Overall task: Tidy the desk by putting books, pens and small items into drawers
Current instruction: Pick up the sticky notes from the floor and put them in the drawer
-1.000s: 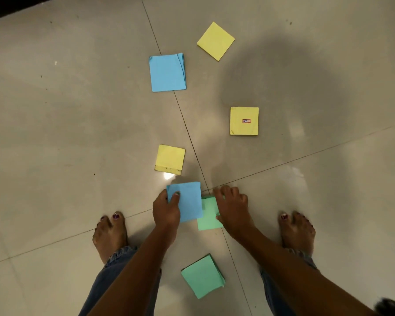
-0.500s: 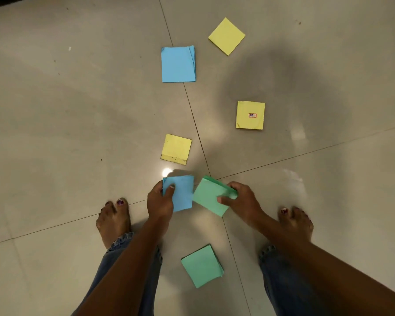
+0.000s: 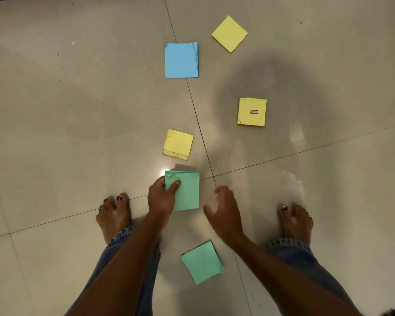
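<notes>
My left hand (image 3: 162, 197) grips a stack of sticky-note pads (image 3: 188, 190) just above the floor; a green pad is on top and a blue edge shows beneath it along the far side. My right hand (image 3: 226, 213) hovers beside the stack with fingers spread, holding nothing. Another green pad (image 3: 202, 262) lies on the tiles between my legs. Further out lie a yellow pad (image 3: 178, 144), a yellow pad with a small label (image 3: 252, 111), a blue pad (image 3: 181, 60) and a tilted yellow pad (image 3: 229, 33).
I stand on pale glossy floor tiles (image 3: 78, 110) with dark grout lines. My bare left foot (image 3: 114, 215) and right foot (image 3: 295, 222) flank the pads. No desk or drawer is in view.
My right hand laid the green pad on top of the blue pad in my left hand, then let go and drew back to the right.
</notes>
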`<state>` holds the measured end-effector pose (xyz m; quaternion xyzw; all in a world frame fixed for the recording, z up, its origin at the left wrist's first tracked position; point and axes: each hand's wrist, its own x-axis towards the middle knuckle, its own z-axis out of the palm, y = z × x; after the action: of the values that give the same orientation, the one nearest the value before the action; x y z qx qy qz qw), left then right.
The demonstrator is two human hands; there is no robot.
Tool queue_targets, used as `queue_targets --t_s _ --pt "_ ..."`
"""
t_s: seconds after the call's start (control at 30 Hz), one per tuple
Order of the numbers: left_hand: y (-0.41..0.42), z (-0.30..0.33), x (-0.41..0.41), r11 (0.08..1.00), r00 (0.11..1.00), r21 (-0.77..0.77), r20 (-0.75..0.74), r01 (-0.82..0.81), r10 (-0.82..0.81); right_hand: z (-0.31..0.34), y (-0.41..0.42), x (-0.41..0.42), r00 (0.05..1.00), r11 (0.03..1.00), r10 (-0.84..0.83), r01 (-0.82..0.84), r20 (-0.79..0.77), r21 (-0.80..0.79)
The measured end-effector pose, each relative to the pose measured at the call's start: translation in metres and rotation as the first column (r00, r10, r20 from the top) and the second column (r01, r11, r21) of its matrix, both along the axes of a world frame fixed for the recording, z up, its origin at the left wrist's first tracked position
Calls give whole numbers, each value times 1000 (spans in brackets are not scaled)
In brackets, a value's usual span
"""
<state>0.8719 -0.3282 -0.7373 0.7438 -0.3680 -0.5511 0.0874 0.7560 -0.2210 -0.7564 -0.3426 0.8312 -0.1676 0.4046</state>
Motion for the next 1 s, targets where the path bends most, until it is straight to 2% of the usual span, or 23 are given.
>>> queue_targets --t_s 0.03,0.07,0.1,0.13,0.17,0.2,0.33,0.4,0.53,0.6,0.63,0.7,0.73,0.77,0.8,0.87,0.93,1.0 --pt "0 -1 3 1000 1000 3 2 -9 9 -4 19 8 964 967 252 -249 -85 49" --pt "0 -2 6 1000 1000 4 2 -7 7 -7 37 17 842 851 523 -509 -129 128" --pt "-1 -3 9 1000 1000 0 3 -1 1 -10 55 26 689 696 716 -689 -113 204" --pt "-2 -5 11 1000 1000 -3 -1 1 -1 -13 71 35 569 570 818 -781 -85 257" --pt "-4 -6 13 1000 1000 -5 -9 -3 3 -17 86 43 486 483 872 -833 -60 270" --pt "-4 -9 15 1000 1000 0 -18 -10 10 -20 97 48 444 444 894 -857 -61 260" --pt "-10 -18 17 999 998 33 -36 -44 45 -24 107 57 321 349 936 -903 -144 253" --pt "-15 -18 14 998 998 38 -43 -42 44 -27 101 57 323 345 939 -883 -120 318" --pt "-27 -12 1 998 995 9 -76 -70 70 -27 88 54 403 388 914 -824 -54 412" --pt "-31 -2 -7 996 991 13 -106 -86 87 -14 73 41 518 466 855 -777 11 423" --pt "-30 3 -10 995 989 17 -116 -94 95 -11 65 32 640 566 767 -711 49 417" --pt "-29 16 -15 994 986 19 -129 -108 110 -1 43 10 880 810 446 -474 160 345" --pt "-32 26 -15 991 982 29 -136 -131 134 11 26 -2 948 908 245 -298 205 294" --pt "-36 36 -14 985 975 38 -146 -166 170 24 5 -14 978 966 43 -93 203 243" --pt "-42 47 -13 978 967 41 -149 -204 208 41 -16 -26 974 978 -145 115 172 173" --pt "-57 68 -10 961 951 43 -134 -274 277 74 -57 -47 888 905 -425 421 174 61" --pt "-79 89 -4 949 939 64 -140 -308 314 113 -102 -60 794 853 -501 519 344 44" --pt "-105 107 -3 958 945 120 -169 -262 280 144 -143 -63 767 899 -405 432 497 67"
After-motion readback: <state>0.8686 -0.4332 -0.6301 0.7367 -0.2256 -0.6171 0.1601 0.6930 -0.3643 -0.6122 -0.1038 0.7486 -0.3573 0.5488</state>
